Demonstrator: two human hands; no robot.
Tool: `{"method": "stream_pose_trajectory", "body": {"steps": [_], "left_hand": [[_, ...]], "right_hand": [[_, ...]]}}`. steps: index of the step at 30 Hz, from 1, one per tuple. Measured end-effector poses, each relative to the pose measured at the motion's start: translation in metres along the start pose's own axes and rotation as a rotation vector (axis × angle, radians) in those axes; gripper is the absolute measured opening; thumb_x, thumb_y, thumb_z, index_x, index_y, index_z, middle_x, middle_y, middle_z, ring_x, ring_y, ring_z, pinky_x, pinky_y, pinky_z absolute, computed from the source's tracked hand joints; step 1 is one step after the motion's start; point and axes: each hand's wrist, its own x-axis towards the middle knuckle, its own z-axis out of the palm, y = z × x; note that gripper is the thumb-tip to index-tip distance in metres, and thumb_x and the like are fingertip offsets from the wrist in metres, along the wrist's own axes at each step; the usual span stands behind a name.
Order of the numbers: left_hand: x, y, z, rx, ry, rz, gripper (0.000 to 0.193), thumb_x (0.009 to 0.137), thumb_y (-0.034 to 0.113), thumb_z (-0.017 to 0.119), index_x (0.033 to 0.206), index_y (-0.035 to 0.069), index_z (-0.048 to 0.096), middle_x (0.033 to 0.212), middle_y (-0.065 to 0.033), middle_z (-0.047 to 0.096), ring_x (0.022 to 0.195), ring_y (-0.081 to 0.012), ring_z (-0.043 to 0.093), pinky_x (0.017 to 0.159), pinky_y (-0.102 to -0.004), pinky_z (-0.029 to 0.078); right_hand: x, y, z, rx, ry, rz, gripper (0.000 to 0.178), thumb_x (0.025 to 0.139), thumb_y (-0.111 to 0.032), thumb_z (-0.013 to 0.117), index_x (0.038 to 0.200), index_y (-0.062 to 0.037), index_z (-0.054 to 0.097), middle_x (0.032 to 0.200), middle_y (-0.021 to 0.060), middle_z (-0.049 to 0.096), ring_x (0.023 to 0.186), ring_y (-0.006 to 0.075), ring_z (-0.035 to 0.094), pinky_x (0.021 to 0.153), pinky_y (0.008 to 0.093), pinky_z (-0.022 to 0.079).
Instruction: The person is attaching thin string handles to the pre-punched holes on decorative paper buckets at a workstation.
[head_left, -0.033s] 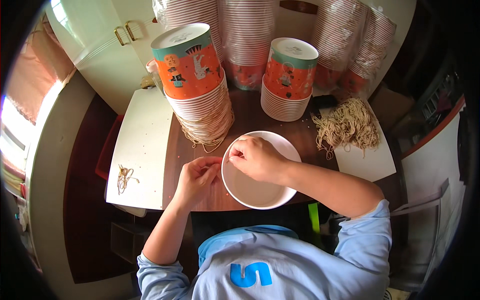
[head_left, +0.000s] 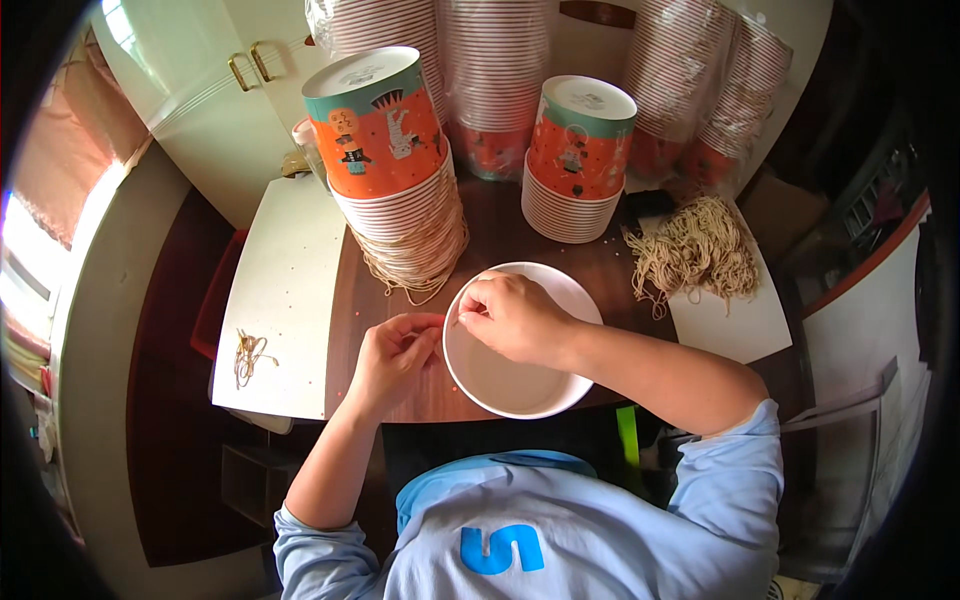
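Head view: one white bowl [head_left: 520,385] at the near tabletop [head_left: 500,235] edge, two stacks of orange paper cups [head_left: 395,165] beyond it, one pile of rubber bands [head_left: 695,250] far right. Right hand [head_left: 515,318] pinched over the bowl rim, left hand [head_left: 395,355] curled just left of it. What the fingers pinch is too small to tell. No shift from the earlier frame.

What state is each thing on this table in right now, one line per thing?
White bowl: upright, open, inside looks empty.
Left stack of paper cups: upside down, nested, leaning.
Right stack of paper cups: upside down, nested.
String pile: loose, tangled.
Left hand: fingers pinched at the bowl's rim.
Right hand: pinching over the bowl.
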Motion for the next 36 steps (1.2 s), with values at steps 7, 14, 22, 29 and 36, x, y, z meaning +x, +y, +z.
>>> {"method": "stream_pose_trajectory", "body": {"steps": [7,14,22,29,36], "left_hand": [[0.002,-0.001,0.001,-0.032,-0.011,-0.008,0.017,0.091,0.002,0.053,0.104,-0.006,0.063,0.076,-0.0041,0.063,0.064,-0.0079,0.056,0.06,-0.0216,0.046],[0.002,0.007,-0.002,0.044,-0.062,-0.04,0.02,0.091,0.0,0.051,0.107,-0.007,0.061,0.087,-0.0069,0.066,0.076,-0.0086,0.061,0.07,-0.0227,0.052],[0.002,0.008,0.0,0.091,-0.044,-0.01,0.019,0.088,-0.002,0.054,0.105,-0.005,0.063,0.085,-0.0058,0.066,0.072,-0.0092,0.061,0.066,-0.0235,0.05],[0.003,0.006,-0.002,0.59,0.008,0.356,0.017,0.086,-0.001,0.058,0.102,-0.004,0.063,0.086,-0.0066,0.066,0.077,-0.0123,0.064,0.068,-0.0262,0.052],[-0.012,-0.016,-0.004,-0.143,0.037,-0.111,0.011,0.09,0.006,0.055,0.091,-0.004,0.059,0.085,-0.0131,0.066,0.08,-0.0206,0.067,0.073,-0.0317,0.055]], "right_hand": [[0.0,-0.006,-0.001,0.007,-0.027,0.086,0.016,0.081,-0.013,0.061,0.073,0.0005,0.062,0.077,0.0144,0.062,0.068,0.0247,0.062,0.062,0.036,0.048],[0.001,-0.005,0.002,-0.039,-0.008,0.116,0.016,0.08,-0.013,0.061,0.072,-0.0002,0.062,0.07,0.0138,0.063,0.064,0.0241,0.063,0.06,0.0362,0.049],[0.002,-0.011,0.001,-0.008,-0.055,0.162,0.015,0.081,-0.013,0.06,0.074,-0.0004,0.064,0.071,0.0135,0.064,0.065,0.0239,0.063,0.062,0.0362,0.049],[0.006,-0.005,0.007,0.022,-0.074,0.12,0.014,0.082,-0.012,0.06,0.079,-0.0004,0.066,0.076,0.0145,0.066,0.071,0.0233,0.064,0.066,0.0361,0.05],[-0.002,-0.031,-0.018,-0.005,-0.228,0.104,0.036,0.081,-0.026,0.067,0.106,-0.0012,0.059,0.083,0.012,0.065,0.079,0.0235,0.065,0.075,0.0342,0.05]]}}
